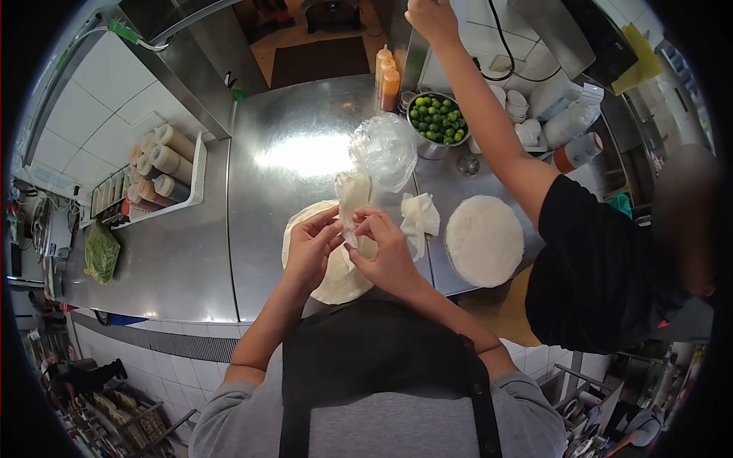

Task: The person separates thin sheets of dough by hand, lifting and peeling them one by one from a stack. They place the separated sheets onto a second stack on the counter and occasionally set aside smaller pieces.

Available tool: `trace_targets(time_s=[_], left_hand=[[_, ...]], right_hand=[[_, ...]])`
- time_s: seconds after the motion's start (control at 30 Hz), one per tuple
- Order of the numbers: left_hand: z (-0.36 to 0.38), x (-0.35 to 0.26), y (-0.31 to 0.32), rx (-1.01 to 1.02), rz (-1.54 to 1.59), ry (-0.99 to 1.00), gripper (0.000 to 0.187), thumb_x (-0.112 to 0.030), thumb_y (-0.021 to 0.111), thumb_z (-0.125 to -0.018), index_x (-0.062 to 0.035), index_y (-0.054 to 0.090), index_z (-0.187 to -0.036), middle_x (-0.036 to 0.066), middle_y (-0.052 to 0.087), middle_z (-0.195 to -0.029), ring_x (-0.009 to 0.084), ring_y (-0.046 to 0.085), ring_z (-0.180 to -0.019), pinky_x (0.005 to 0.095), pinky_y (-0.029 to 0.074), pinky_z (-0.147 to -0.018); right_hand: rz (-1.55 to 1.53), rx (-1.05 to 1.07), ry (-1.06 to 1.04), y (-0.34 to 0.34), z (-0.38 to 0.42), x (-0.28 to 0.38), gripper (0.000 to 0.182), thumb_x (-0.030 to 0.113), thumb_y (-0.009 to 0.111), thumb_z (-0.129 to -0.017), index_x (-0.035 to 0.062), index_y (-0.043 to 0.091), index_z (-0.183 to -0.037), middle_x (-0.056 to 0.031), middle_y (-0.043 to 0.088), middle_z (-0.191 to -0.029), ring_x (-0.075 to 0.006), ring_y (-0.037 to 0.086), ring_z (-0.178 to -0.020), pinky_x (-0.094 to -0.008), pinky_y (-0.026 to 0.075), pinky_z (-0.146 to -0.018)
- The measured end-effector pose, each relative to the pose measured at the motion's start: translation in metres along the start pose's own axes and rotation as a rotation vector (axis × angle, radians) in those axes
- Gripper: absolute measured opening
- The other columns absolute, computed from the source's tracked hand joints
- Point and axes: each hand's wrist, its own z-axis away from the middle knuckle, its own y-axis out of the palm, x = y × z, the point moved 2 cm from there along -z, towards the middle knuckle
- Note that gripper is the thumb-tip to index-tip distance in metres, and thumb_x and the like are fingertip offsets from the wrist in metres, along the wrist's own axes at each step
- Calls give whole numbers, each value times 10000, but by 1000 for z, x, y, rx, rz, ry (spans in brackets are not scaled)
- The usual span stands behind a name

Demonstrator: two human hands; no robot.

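Note:
My left hand and my right hand meet over a round stack of pale, thin wrapper sheets. Pinched between the fingers of both is a whitish, translucent piece, its upper end sticking up past the fingertips. Beyond it lies a crumpled clear plastic bag. Just right of my right hand is a crumpled off-white wrapper piece. A second round stack of pale sheets sits farther right.
A co-worker in black stands at the right, one arm stretched over the counter. Behind are a bowl of green limes and orange sauce bottles. A white bottle basket and a green bag are left.

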Motion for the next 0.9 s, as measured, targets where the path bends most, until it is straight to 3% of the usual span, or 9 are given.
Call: trace_targets(time_s=[0.17, 0.27, 0.43, 0.5, 0.73, 0.83, 0.9], left_hand=[[1, 8, -9, -41, -41, 1, 451, -41, 643, -938, -31, 526, -1373, 56, 623, -1032, 130, 626, -970, 292, 541, -862], [5, 5, -2, -15, -46, 0, 484, -69, 663, -939, -24, 490, -1389, 63, 626, -1034, 128, 627, -966, 298, 541, -861], [10, 8, 3, -35, -82, -69, 303, -63, 694, -919, -17, 553, -1182, 80, 641, -1040, 163, 659, -948, 325, 571, -840], [7, 14, -6, 76, -153, 22, 234, -65, 712, -907, -38, 554, -1078, 73, 646, -1032, 161, 656, -942, 323, 564, -839], [12, 10, -9, 61, -103, -41, 286, -118, 811, -832, -40, 587, -992, 40, 643, -931, 134, 638, -909, 286, 531, -830], [16, 14, -11, 238, -690, 104, 392, -175, 875, -747, -71, 563, -959, -2, 592, -898, 104, 592, -899, 279, 494, -845], [22, 17, -9, 235, -797, 163, 425, -224, 888, -729, -53, 565, -947, 25, 611, -899, 120, 599, -883, 294, 501, -779]], right_hand=[[-59, 40, 113, -2, 7, 0, 159, -37, 702, -761, -23, 556, -823, -144, 586, -1077, -239, 662, -913, -319, 599, -782], [-127, 28, 166, 0, 7, 1, 126, -38, 688, -777, -31, 564, -794, -133, 589, -1062, -206, 665, -865, -292, 602, -709], [-197, 8, 199, -1, 8, 4, 72, -32, 673, -819, -31, 601, -807, -111, 589, -1079, -160, 660, -903, -266, 598, -694], [-232, 3, 160, 2, 10, 2, 36, -26, 664, -850, -20, 629, -846, -101, 584, -1101, -144, 651, -943, -249, 593, -697], [-293, 16, 233, 2, 9, -3, 41, -7, 653, -886, -13, 635, -850, -76, 564, -1094, -121, 628, -953, -238, 592, -728], [-253, 12, 275, 2, 7, -18, 88, 24, 656, -901, -22, 594, -857, -96, 547, -1061, -157, 634, -923, -279, 616, -726], [-592, -80, 289, 3, 7, -24, 57, 22, 616, -943, -6, 579, -909, -80, 525, -1078, -150, 626, -929, -279, 617, -750]])
